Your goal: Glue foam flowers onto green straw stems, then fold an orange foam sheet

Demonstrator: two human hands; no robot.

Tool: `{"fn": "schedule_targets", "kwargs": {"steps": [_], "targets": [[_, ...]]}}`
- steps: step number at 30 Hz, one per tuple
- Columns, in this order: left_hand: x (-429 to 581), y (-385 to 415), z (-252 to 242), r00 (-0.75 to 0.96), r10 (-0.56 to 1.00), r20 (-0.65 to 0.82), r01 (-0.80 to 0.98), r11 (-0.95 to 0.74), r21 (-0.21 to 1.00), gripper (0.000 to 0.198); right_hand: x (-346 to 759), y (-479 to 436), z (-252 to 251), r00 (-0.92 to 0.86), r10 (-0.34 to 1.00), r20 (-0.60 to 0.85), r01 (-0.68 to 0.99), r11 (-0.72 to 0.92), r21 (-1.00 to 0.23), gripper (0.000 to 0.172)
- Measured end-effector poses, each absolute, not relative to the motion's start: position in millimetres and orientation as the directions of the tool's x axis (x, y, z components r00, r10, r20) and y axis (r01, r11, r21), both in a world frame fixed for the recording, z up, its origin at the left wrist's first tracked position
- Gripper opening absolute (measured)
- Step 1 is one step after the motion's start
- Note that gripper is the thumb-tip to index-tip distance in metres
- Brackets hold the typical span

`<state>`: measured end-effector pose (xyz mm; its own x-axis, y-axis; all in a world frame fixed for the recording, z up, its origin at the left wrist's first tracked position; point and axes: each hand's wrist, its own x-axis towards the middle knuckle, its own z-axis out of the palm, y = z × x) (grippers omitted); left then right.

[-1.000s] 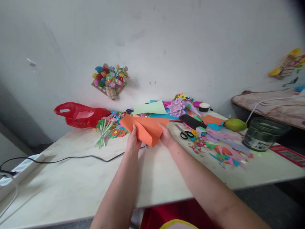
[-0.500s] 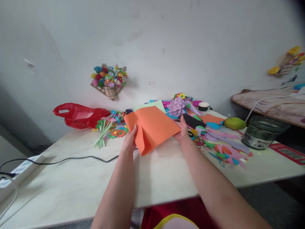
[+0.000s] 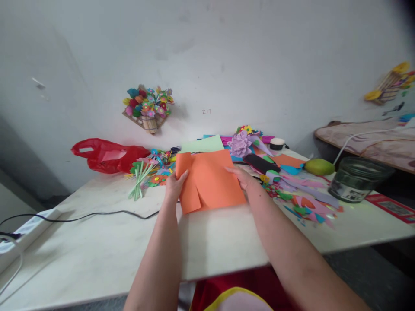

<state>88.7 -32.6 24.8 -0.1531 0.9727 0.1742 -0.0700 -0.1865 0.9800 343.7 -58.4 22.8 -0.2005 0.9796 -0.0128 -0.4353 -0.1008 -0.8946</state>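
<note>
An orange sheet [image 3: 215,179] with a slit running up from its lower edge is held just over the table between both hands. My left hand [image 3: 175,186] grips its left edge, the thumb lying on top of the narrow strip beside the slit. At the right edge, my right hand [image 3: 244,178] pinches the sheet with the thumb on its face and the other fingers hidden underneath. Behind it lies a pale green sheet [image 3: 204,144]. A purple flower [image 3: 240,144] and a black oblong object [image 3: 261,164] lie close to my right hand.
Green stems [image 3: 140,181], small flowers and a red plastic bag [image 3: 110,156] occupy the left back. Coloured scraps [image 3: 313,207], a green mango-like fruit [image 3: 319,167] and a glass jar [image 3: 353,179] are at right. A black cable [image 3: 106,214] crosses the table [image 3: 97,255] from a power strip [image 3: 32,233].
The orange sheet has turned and been lowered, so it lies flatter and squarer to me. Its curled strip has flattened. My right hand has shifted slightly left.
</note>
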Motion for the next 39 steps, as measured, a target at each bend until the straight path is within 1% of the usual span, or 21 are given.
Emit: {"fn": "schedule_targets", "kwargs": {"steps": [3,7,10,13,18,21,24,27,30,32,34,37,39], "targets": [[87,-32,25,-0.152,0.968,0.199,0.026,-0.197,0.980,0.036,345,-53,23,-0.176,0.984,-0.041,-0.403,-0.110,-0.909,0.027],[86,-33,26,-0.171,0.959,0.226,0.075,-0.216,0.973,0.035,344,-48,22,-0.176,0.983,-0.047,-0.377,-0.111,-0.920,0.024],[85,-33,28,-0.203,0.939,0.277,0.226,-0.230,0.947,0.033,342,-48,22,-0.200,0.980,-0.021,-0.377,-0.097,-0.921,0.021],[85,-34,30,-0.229,0.903,0.364,0.403,-0.252,0.880,0.029,341,-49,22,-0.191,0.982,-0.003,-0.365,-0.073,-0.928,0.020],[89,-36,32,-0.176,0.854,0.490,0.569,-0.318,0.758,0.029,342,-50,23,-0.136,0.990,0.030,-0.304,-0.013,-0.953,0.018],[90,-36,33,-0.146,0.844,0.516,0.720,-0.267,0.640,0.032,343,-53,27,-0.137,0.989,0.055,-0.252,0.019,-0.967,0.023],[91,-38,35,-0.197,0.829,0.524,0.799,-0.173,0.575,0.032,343,-56,29,-0.224,0.971,0.085,-0.253,0.026,-0.967,0.036],[92,-40,38,-0.271,0.806,0.526,0.806,-0.109,0.582,0.025,341,-56,27,-0.267,0.961,0.070,-0.323,-0.021,-0.946,0.046],[93,-41,39,-0.357,0.767,0.533,0.765,-0.087,0.638,0.020,335,-56,24,-0.294,0.954,0.066,-0.392,-0.058,-0.918,0.050],[92,-41,40,-0.423,0.729,0.538,0.709,-0.104,0.698,0.018,330,-57,25,-0.321,0.941,0.109,-0.434,-0.043,-0.900,0.053],[90,-39,39,-0.480,0.698,0.531,0.640,-0.134,0.756,0.016,325,-59,28,-0.320,0.933,0.162,-0.488,-0.016,-0.873,0.059],[86,-34,37,-0.561,0.671,0.485,0.540,-0.147,0.829,0.014,320,-60,33,-0.270,0.930,0.250,-0.586,0.047,-0.809,0.071],[84,-31,35,-0.620,0.644,0.448,0.474,-0.148,0.868,0.013,316,-59,35,-0.245,0.913,0.326,-0.630,0.106,-0.769,0.076]]}}
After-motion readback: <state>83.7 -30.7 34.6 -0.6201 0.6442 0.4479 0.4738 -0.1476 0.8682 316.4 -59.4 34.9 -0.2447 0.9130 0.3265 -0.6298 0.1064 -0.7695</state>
